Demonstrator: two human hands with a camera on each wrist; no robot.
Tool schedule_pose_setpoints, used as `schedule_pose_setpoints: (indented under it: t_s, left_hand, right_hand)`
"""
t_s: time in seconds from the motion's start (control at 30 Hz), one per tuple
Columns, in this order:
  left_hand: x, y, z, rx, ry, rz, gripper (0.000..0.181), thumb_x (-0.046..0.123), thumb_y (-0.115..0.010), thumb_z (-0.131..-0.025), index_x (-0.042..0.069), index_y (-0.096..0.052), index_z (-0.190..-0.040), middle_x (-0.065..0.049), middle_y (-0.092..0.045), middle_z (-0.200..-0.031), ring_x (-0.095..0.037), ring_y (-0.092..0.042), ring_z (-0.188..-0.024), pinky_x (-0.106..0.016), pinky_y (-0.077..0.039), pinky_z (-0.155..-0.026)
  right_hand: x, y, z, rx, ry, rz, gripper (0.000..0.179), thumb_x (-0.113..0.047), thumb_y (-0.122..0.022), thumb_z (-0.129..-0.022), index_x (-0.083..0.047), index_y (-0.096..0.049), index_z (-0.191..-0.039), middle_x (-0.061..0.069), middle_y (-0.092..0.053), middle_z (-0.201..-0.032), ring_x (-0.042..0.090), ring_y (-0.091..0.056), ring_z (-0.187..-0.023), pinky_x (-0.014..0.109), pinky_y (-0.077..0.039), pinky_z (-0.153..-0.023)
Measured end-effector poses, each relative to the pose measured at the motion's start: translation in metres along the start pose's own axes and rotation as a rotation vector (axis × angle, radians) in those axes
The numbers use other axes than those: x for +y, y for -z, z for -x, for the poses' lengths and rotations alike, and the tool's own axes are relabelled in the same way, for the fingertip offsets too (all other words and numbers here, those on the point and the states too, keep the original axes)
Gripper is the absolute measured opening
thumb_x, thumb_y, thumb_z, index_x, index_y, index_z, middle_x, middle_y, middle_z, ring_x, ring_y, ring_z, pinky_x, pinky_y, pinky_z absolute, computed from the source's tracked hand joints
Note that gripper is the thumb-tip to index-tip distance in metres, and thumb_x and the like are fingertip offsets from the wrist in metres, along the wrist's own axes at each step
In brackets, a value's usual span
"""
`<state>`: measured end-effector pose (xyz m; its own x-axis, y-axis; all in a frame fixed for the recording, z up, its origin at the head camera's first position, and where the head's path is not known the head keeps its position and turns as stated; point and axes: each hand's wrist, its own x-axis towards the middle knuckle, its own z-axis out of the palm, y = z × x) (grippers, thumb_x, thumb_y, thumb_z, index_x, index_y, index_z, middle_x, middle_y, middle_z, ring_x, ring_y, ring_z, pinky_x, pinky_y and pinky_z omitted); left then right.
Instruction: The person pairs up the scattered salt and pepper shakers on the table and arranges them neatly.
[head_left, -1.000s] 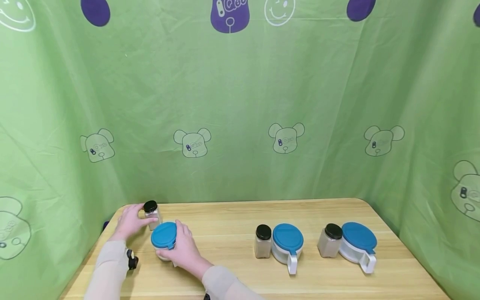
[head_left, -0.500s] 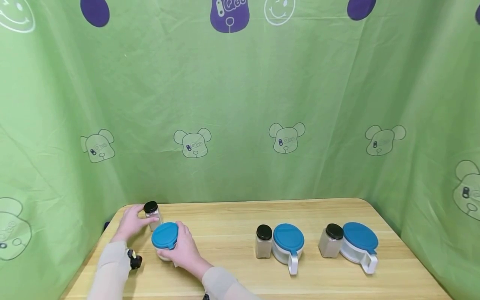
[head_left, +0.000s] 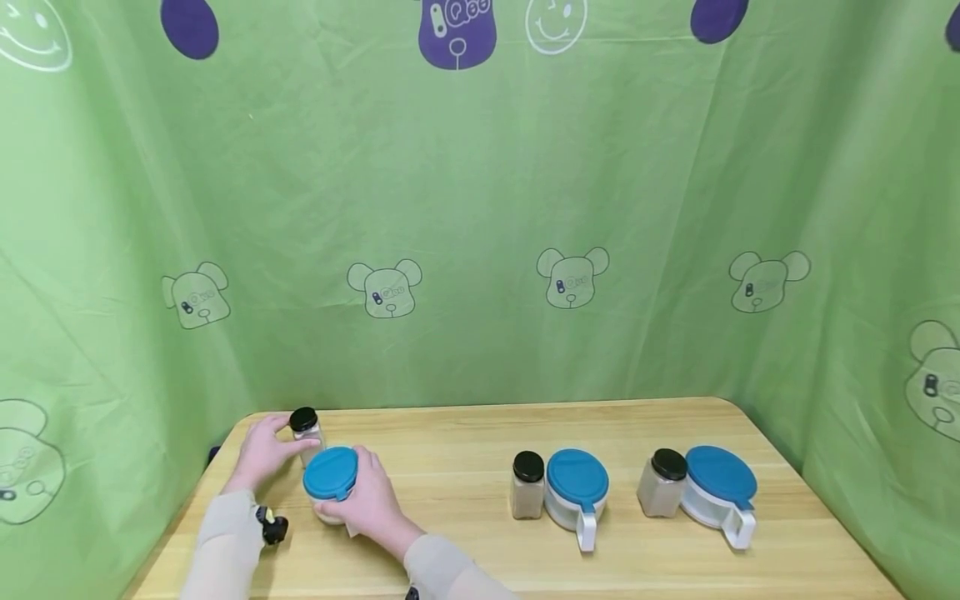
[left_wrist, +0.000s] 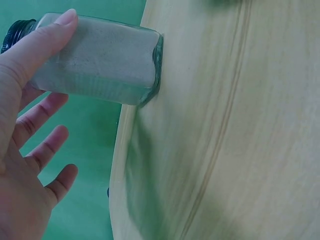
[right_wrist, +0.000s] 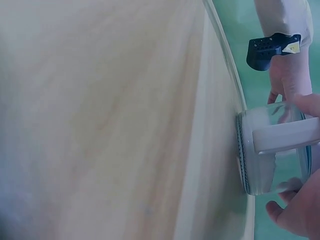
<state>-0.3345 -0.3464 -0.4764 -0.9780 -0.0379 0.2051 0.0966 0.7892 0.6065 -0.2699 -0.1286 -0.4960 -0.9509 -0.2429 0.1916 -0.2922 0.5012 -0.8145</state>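
At the table's back left corner, my left hand (head_left: 264,454) grips a square glass spice jar (head_left: 304,421) with a black screw lid. In the left wrist view the thumb lies along the jar (left_wrist: 102,60), which holds pale powder; the other three fingers are spread off it. Just in front and to the right, my right hand (head_left: 371,496) holds a round glass seasoning pot (head_left: 330,473) with a blue lid. Its white handle (right_wrist: 285,136) and pale contents show in the right wrist view. Both containers stand upright at the table surface, close together.
Toward the middle right, a second black-lidded jar (head_left: 527,486) stands beside a blue-lidded pot (head_left: 577,477) with its handle forward. Farther right is a third such pair, a jar (head_left: 662,482) and a pot (head_left: 720,477). A green curtain (head_left: 480,333) encloses the wooden table (head_left: 435,433).
Almost nothing differs. Both hands keep their holds on the jar and the pot, and the view has shifted very slightly.
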Motion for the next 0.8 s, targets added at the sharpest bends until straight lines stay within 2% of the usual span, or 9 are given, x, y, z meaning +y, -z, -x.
schedule_pose_setpoints:
  t_s: [0.23,0.5,0.8]
  left_hand:
    - [0.004,0.003,0.004,0.026,0.007,0.042,0.088,0.051,-0.077,-0.077,-0.009,-0.049,-0.135,-0.031,-0.048,-0.140,-0.049,-0.041,-0.130,-0.063,-0.030,-0.110]
    - [0.012,0.009,0.012,0.024,0.051,0.060,0.094,0.053,-0.076,-0.078,-0.010,-0.044,-0.138,-0.033,-0.040,-0.145,-0.050,-0.034,-0.134,-0.064,-0.025,-0.112]
    - [0.014,0.011,0.018,0.098,0.008,0.055,0.086,0.050,-0.077,-0.078,-0.009,-0.049,-0.134,-0.031,-0.045,-0.141,-0.048,-0.040,-0.129,-0.064,-0.030,-0.109]
  right_hand:
    - [0.001,0.000,-0.001,0.023,0.003,0.013,0.092,-0.039,-0.089,-0.065,-0.009,-0.042,-0.139,0.006,-0.055,-0.128,0.021,-0.057,-0.117,0.039,-0.050,-0.100]
    - [0.003,0.000,0.001,0.047,-0.002,-0.011,0.093,-0.038,-0.090,-0.064,-0.010,-0.043,-0.139,0.005,-0.056,-0.128,0.022,-0.058,-0.117,0.040,-0.050,-0.100]
    - [0.002,0.003,0.004,0.069,-0.012,-0.025,0.094,-0.035,-0.090,-0.065,-0.009,-0.042,-0.141,0.006,-0.055,-0.130,0.024,-0.057,-0.119,0.042,-0.050,-0.101]
